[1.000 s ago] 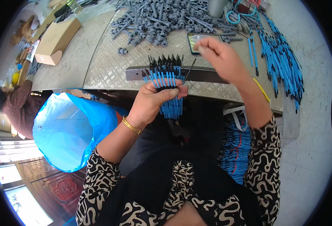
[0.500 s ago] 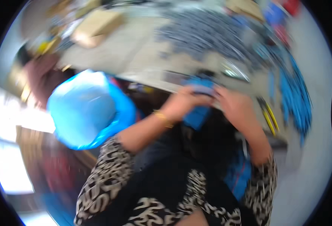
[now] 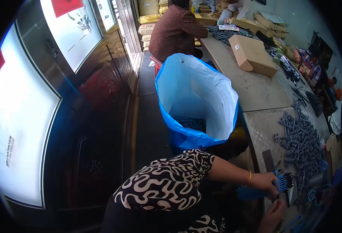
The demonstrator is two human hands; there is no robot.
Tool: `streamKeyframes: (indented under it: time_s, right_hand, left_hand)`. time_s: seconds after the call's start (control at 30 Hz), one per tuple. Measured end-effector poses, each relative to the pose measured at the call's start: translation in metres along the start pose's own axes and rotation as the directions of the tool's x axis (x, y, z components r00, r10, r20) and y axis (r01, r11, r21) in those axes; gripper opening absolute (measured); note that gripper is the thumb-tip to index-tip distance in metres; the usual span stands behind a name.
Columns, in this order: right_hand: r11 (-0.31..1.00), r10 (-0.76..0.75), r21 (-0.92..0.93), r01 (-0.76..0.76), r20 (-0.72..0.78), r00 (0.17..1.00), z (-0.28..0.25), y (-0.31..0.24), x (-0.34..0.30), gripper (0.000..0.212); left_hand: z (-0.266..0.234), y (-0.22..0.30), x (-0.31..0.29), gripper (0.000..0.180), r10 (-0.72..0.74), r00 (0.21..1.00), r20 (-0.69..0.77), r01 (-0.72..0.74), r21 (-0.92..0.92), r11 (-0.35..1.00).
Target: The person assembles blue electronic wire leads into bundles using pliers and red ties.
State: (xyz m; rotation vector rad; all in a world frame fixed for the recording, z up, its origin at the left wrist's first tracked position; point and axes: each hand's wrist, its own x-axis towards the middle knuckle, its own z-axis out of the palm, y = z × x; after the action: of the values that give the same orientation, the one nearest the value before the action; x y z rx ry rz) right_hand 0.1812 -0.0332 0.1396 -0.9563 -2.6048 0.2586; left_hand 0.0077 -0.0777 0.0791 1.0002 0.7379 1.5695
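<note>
My left hand [image 3: 264, 183], with a gold bracelet at its wrist, is closed round a bundle of thin blue rods [image 3: 282, 181]. Their black ends stick out past my fingers, over the table's near edge. Just below it, near the lower edge, is my right hand [image 3: 272, 215], its fingers loosely bent and apart, with nothing visible in them. A heap of grey plastic parts [image 3: 301, 141] lies on the table beyond the bundle. Beside the table stands a big blue sack [image 3: 166, 116], its mouth wide, with dark thin pieces at the bottom.
A cardboard box [image 3: 254, 56] rests farther along the long table [image 3: 262, 91]. One person [image 3: 174, 33] sits past the sack; another person [image 3: 312, 66] works across the table. Dark doors with bright panes [image 3: 23, 128] line the left. A dark flat plate [image 3: 268, 160] lies near the bundle.
My view has swung left, so the sack is now central and the hands are at lower right. My right hand has come away from the bundle; the left still grips it.
</note>
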Motion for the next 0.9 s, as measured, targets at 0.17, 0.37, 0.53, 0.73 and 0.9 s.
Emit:
streamKeyframes:
  time_s: [0.17, 0.37, 0.53, 0.73, 0.9]
  right_hand:
    - [0.917, -0.394, -0.096, 0.387, -0.076, 0.916, 0.006, 0.013, 0.008, 0.029]
    - [0.87, -0.487, -0.183, 0.458, -0.164, 0.858, 0.008, 0.019, -0.003, 0.027]
    - [0.906, -0.403, -0.2, 0.373, -0.138, 0.905, 0.011, 0.025, -0.008, 0.027]
    - [0.976, -0.186, 0.074, 0.205, -0.201, 0.962, 0.03, 0.046, 0.003, 0.024]
    - [0.923, -0.176, 0.276, 0.268, -0.318, 0.932, 0.036, 0.06, 0.087, 0.019]
  left_hand:
    - [-0.001, -0.003, 0.0, 0.009, -0.02, 1.0, 0.017, 0.02, -0.032, 0.999]
    - [0.015, -0.013, -0.007, 0.008, 0.026, 1.0, -0.013, -0.027, -0.018, 0.999]
    - [0.02, -0.017, -0.009, 0.008, 0.056, 0.998, -0.022, -0.057, -0.015, 0.998]
    - [0.005, -0.021, 0.02, 0.013, -0.011, 1.0, 0.024, 0.006, 0.195, 0.981]
    - [-0.049, -0.004, 0.06, 0.023, -0.145, 0.981, -0.132, 0.161, 0.122, 0.979]
